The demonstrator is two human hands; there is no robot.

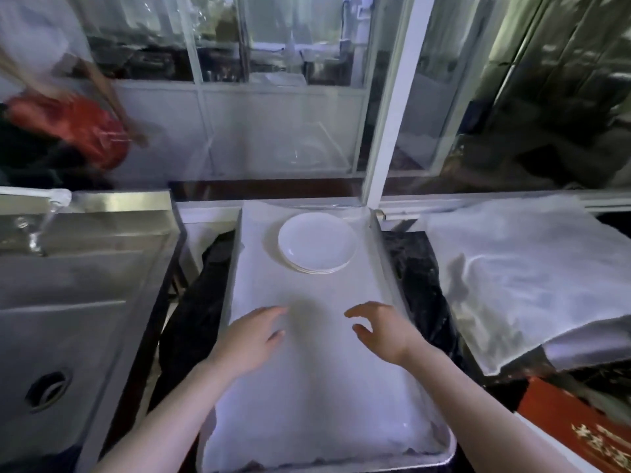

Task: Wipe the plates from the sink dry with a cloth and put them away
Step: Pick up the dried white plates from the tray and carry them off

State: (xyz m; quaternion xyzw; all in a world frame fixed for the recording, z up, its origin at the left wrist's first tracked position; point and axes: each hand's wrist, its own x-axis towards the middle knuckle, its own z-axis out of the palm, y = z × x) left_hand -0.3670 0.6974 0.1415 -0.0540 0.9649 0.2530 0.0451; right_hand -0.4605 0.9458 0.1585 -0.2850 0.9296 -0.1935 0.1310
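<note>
While the left hand and right hand hover empty with loose fingers over the cloth-lined tray, the stacked white plates at twelve o'clock look stiff, slick and breakable, best gripped at opposite rims.

In front of you sits a metal tray lined with a white cloth. A small stack of white plates rests on that cloth at the tray's far end, near the middle
</note>
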